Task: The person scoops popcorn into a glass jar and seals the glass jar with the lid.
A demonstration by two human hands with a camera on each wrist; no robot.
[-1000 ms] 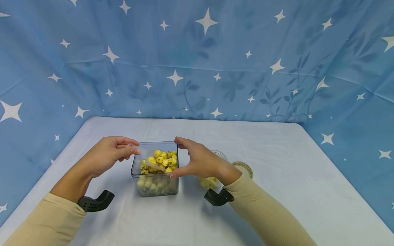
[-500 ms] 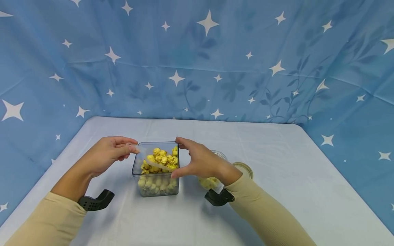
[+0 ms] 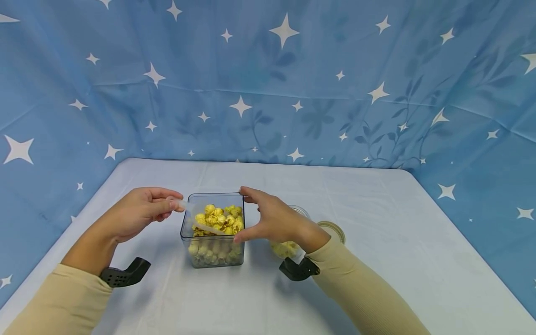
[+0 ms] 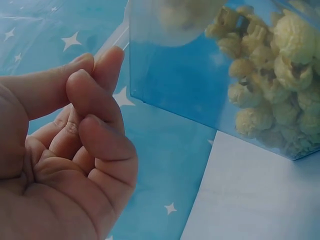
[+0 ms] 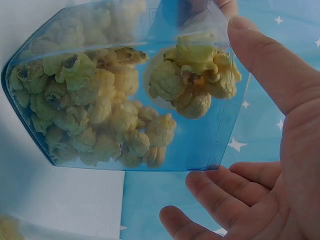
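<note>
My left hand (image 3: 140,211) pinches the handle of a translucent white spoon (image 3: 208,228) between thumb and fingertips. The spoon reaches into a clear square container (image 3: 215,253) partly filled with yellow popcorn (image 3: 219,217). Through the container's wall in the right wrist view, several popcorn pieces (image 5: 192,75) sit at the spoon's pale round bowl. My right hand (image 3: 274,218) grips the container's right side, thumb at the near corner and fingers at the far one. In the left wrist view, the left fingers (image 4: 100,100) are curled beside the container wall (image 4: 170,85).
Behind the right wrist lies a clear jar (image 3: 284,250) with some popcorn, partly hidden. A round lid with a golden rim (image 3: 332,230) lies beside it. The white-covered table (image 3: 377,270) ends at a blue star-patterned cloth (image 3: 259,121).
My left hand has drawn slightly left with the spoon, away from the container's rim. Popcorn inside the container has shifted. The right hand keeps its hold in about the same place.
</note>
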